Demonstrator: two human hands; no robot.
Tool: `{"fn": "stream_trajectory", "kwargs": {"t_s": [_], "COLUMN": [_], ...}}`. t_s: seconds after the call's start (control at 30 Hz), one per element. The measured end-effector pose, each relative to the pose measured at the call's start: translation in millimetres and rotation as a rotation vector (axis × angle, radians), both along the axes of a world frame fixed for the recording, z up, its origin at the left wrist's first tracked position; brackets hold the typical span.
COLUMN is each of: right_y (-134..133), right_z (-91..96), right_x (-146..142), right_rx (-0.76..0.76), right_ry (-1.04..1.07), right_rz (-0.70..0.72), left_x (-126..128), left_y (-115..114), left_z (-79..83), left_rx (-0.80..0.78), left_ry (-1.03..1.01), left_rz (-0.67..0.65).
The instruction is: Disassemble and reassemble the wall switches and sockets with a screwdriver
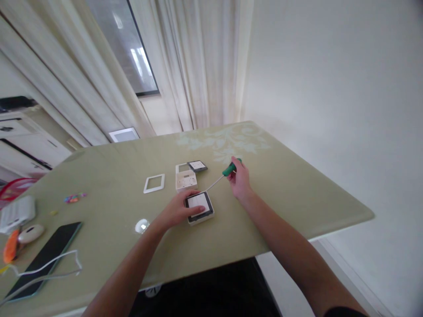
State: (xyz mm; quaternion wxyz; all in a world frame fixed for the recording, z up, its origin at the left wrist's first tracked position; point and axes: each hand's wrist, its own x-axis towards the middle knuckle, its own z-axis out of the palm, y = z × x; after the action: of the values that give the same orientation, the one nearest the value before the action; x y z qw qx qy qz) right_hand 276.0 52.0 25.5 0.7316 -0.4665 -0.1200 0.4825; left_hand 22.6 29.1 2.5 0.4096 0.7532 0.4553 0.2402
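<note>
Green-handled screwdriver (229,169) sits in closed grip of right hand (239,181); left hand (177,210) rests open on wall switch (201,201).

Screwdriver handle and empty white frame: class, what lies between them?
A white switch base lies between the white frame and the green screwdriver handle held in the right hand, seen in the head view.

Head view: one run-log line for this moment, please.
left hand: rests on wall switch | right hand: grips green-handled screwdriver, tip at switch's far edge | nearby: white frame, white module, dark panel | surface: green table
</note>
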Motion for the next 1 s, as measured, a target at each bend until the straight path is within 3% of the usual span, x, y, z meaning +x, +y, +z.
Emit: {"fn": "stream_trajectory", "kwargs": {"t_s": [0.4,0.53,0.63,0.77,0.9,1.0], "right_y": [5,6,7,8,10,9], "right_z": [-7.5,-8.8,-10.3,-12.2,-12.7,-12.4], "right_x": [3,6,9,11,10,9], "right_rx": [-0.016,0.008,0.022,0.026,0.014,0.007], "right_ry": [-0.029,-0.033,-0.032,-0.032,-0.035,-0.035], "right_rz": [0.005,0.007,0.0,-0.006,-0.006,-0.006], "left_x": [11,6,-16,-69,-115,-132], "left_y": [17,17,22,46,68,72], "left_z": [-5.6,-0.9,6.2,14.7,12.7,7.5], "left_rx": [-0.047,0.07,0.242,0.403,0.402,0.343], "left_ry": [0.047,0.107,0.183,0.334,0.54,0.718], "left_rz": [-0.063,0.022,0.213,0.489,0.469,0.436]}}
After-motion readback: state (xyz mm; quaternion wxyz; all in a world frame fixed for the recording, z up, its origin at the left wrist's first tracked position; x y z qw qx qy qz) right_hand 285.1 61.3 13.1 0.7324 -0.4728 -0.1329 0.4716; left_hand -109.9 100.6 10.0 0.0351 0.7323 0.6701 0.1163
